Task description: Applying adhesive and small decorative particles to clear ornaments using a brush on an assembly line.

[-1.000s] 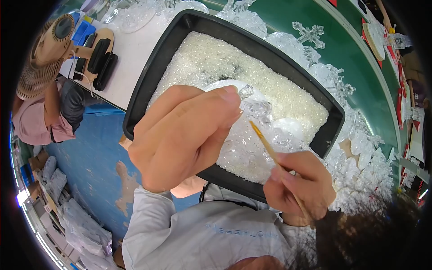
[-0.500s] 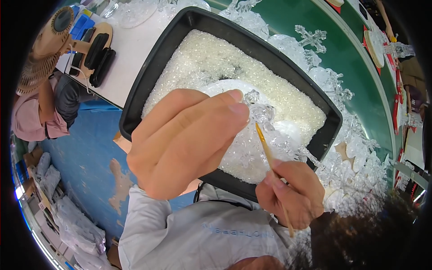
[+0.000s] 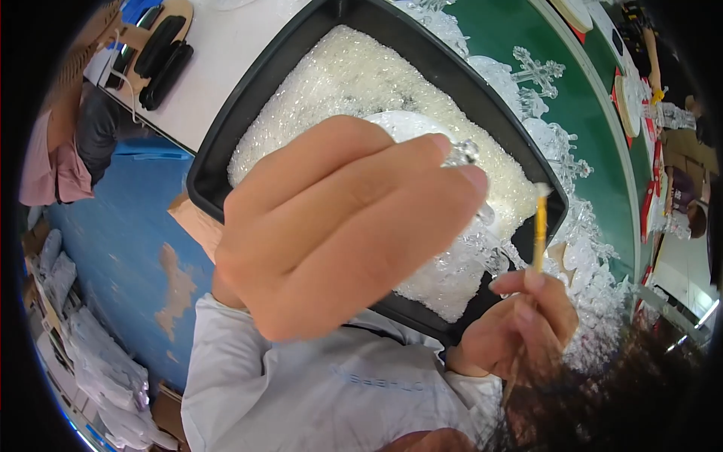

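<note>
Left hand (image 3: 339,233) pinches a clear ornament (image 3: 463,154) — right hand (image 3: 520,320) holds a brush (image 3: 539,230).

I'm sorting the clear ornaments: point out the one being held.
The clear plastic ornament pinched at the left hand fingertips above the black tray; the others lie on the green table.

A worn blue floor (image 3: 143,248) with pale bare patches lies at the left, beside a white surface (image 3: 226,53) and a long green surface (image 3: 602,158). White bundles (image 3: 98,369) are heaped on the floor at lower left. Bright daylight glows at the far right edge (image 3: 704,313).
</note>
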Available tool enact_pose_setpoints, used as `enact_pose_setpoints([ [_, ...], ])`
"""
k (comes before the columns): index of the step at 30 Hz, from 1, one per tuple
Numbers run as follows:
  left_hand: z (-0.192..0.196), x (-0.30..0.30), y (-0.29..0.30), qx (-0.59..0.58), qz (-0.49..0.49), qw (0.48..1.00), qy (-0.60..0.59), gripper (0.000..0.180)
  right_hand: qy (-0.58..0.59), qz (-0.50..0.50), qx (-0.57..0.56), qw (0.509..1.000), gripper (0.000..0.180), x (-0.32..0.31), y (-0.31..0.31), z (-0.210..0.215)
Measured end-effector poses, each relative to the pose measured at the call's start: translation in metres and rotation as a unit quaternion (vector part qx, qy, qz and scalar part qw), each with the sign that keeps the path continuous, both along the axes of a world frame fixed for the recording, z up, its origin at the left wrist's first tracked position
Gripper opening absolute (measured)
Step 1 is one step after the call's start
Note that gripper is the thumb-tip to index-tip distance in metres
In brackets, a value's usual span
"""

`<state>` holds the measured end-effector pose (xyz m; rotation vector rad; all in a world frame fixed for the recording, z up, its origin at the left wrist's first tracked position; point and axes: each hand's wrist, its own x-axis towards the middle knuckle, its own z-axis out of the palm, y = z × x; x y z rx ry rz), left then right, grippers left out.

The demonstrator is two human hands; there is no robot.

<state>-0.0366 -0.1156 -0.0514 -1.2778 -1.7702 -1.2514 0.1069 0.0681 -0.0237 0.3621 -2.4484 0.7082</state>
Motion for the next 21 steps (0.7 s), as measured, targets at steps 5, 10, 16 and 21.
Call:
enact_pose_setpoints([
  [5, -0.003, 0.005, -0.005, 0.016, 0.035, 0.999, -0.005, 0.038, 0.04, -0.055, 0.034, 0.997, 0.01, -0.009, -0.006, -0.011],
  [10, -0.007, 0.006, -0.001, 0.033, 0.053, 0.998, -0.005, 0.04, 0.125, -0.017, -0.131, 0.983, 0.016, 0.001, -0.011, -0.021],
  [16, -0.005, 0.007, 0.0, 0.042, 0.055, 0.998, 0.007, 0.041, 0.006, 0.096, -0.142, 0.985, 0.028, 0.005, 0.001, -0.014],
  [21, -0.007, 0.007, 0.002, 0.046, 0.045, 0.998, 0.023, 0.043, 0.041, 0.065, -0.144, 0.987, 0.02, -0.001, -0.011, -0.022],
])
